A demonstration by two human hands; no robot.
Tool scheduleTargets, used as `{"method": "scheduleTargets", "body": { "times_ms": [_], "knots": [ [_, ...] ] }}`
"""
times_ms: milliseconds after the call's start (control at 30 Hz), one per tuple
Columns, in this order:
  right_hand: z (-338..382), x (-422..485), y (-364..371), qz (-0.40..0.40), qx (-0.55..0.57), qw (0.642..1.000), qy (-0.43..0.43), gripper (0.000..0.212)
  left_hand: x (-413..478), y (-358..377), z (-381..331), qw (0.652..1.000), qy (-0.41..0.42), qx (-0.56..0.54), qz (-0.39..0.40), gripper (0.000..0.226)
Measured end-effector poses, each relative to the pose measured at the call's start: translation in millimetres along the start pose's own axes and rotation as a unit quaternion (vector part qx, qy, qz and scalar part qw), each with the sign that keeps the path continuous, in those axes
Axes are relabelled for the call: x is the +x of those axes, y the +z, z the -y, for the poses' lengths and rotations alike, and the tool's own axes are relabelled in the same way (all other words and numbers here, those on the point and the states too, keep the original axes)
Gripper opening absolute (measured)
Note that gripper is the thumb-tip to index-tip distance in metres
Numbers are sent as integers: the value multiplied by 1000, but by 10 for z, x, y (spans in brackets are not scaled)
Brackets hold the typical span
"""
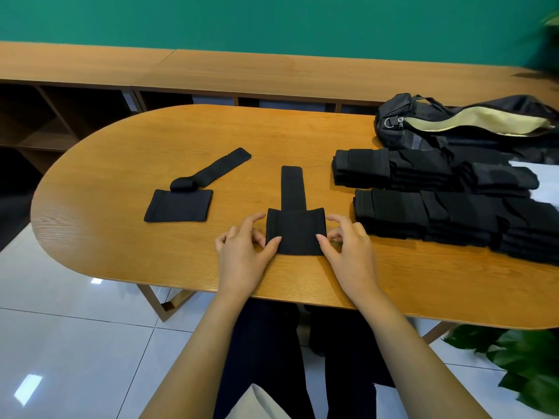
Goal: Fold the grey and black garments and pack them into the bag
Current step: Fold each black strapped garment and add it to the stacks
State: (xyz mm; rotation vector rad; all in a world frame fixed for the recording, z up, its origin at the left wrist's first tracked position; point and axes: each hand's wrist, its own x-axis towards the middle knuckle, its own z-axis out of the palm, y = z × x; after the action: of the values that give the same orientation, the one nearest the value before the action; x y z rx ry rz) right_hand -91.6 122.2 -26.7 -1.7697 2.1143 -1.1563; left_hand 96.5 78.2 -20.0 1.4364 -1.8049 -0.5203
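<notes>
L hand (242, 251), R hand (348, 247): pinch grips on near corners of black garment (295, 229), mid table (127, 140)

The garment (295, 234) before me is plain black, like the folded stacks (423, 213) to my right. The bag (465, 124) is black with a pale yellow lining. My worktop (121, 164) is orange-brown wood grain; the wall (272, 22) is teal and the floor tiles (75, 328) glossy white.

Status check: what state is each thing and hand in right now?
Centre garment: flat, strap straight, not yet folded.
Left hand: pinches its left edge.
Right hand: pinches its right edge.
Left garment: flat, strap end rolled.
Garment stacks: folded, outside bag.
Bag: unzipped, open.
</notes>
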Motion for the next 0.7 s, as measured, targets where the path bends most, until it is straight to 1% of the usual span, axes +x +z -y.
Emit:
{"method": "scheduleTargets", "body": {
  "times_ms": [167,267,333,400,467,600,700],
  "knots": [
    [-18,10,19,-1,-23,1000,-9,35,3,15,36,999,11,44,7,39],
    [-18,6,22,-5,-49,998,-44,28,10,28,49,997,32,69,16,29],
    [-16,2,19,9,-80,994,-71,25,12,26,52,996,40,76,26,28],
    [-10,5,18,32,-107,991,-74,25,15,19,48,995,47,77,41,31],
    [0,8,20,46,-120,990,-62,26,18,10,34,993,55,79,65,39],
    [4,22,19,41,-116,992,-43,28,24,6,21,987,72,93,110,59],
    [8,25,19,43,-102,993,-36,30,22,3,30,986,78,93,110,56]
  ]
}}
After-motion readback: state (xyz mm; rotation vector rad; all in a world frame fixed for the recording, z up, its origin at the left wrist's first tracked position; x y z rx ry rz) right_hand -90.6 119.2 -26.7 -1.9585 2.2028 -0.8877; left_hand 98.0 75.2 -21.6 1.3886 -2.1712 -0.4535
